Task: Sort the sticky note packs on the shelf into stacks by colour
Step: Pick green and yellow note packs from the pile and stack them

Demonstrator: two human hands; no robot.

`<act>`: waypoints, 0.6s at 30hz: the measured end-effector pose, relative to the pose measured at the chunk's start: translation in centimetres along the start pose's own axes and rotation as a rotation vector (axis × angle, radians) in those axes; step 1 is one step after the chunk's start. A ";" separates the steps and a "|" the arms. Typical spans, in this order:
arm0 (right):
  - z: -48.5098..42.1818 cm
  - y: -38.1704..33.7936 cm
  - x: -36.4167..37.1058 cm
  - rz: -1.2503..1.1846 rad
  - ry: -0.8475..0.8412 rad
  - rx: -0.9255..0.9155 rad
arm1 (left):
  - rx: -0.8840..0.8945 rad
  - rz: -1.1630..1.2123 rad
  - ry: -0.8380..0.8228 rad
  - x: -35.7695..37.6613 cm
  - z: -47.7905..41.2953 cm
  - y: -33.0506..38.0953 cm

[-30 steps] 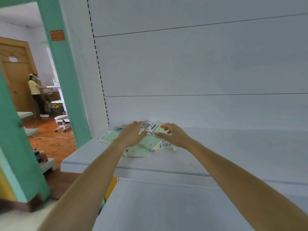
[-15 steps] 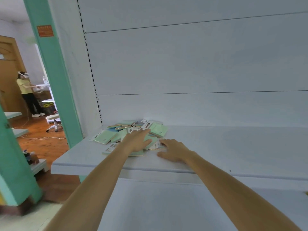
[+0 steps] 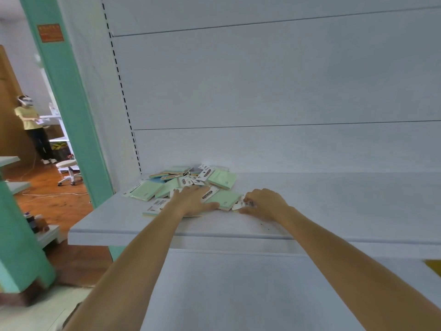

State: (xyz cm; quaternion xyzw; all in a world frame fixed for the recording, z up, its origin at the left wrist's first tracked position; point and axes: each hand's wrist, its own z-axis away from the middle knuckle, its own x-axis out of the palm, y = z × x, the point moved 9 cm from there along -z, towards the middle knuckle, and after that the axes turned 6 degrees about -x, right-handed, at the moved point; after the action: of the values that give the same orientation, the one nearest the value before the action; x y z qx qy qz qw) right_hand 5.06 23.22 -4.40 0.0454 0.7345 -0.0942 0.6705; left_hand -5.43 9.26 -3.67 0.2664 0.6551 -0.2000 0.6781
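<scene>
On the shelf (image 3: 334, 211), left hand (image 3: 193, 199) presses flat-fingered on the sticky note packs (image 3: 222, 179); right hand (image 3: 265, 204) pinches a white label (image 3: 238, 206) beside a green pack (image 3: 225, 199) lying slantwise, header leftward.

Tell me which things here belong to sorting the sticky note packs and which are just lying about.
Part of the job: sticky note packs piled on the shelf; left hand resting flat on the pile; right hand pinching a white-labelled pack.
Just lying about: stool, green pillar, orange sign, person in the background.
</scene>
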 end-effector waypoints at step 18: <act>5.3 8.3 -5.2 -0.638 0.524 0.254 | 0.174 0.186 -0.106 1.0 0.3 3.6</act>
State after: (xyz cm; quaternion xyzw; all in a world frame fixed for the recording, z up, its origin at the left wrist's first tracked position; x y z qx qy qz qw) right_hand 12.34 30.60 -0.35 -0.0795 0.8398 -0.3717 0.3876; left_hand -2.97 11.93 -4.28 0.3730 0.5709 -0.2061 0.7017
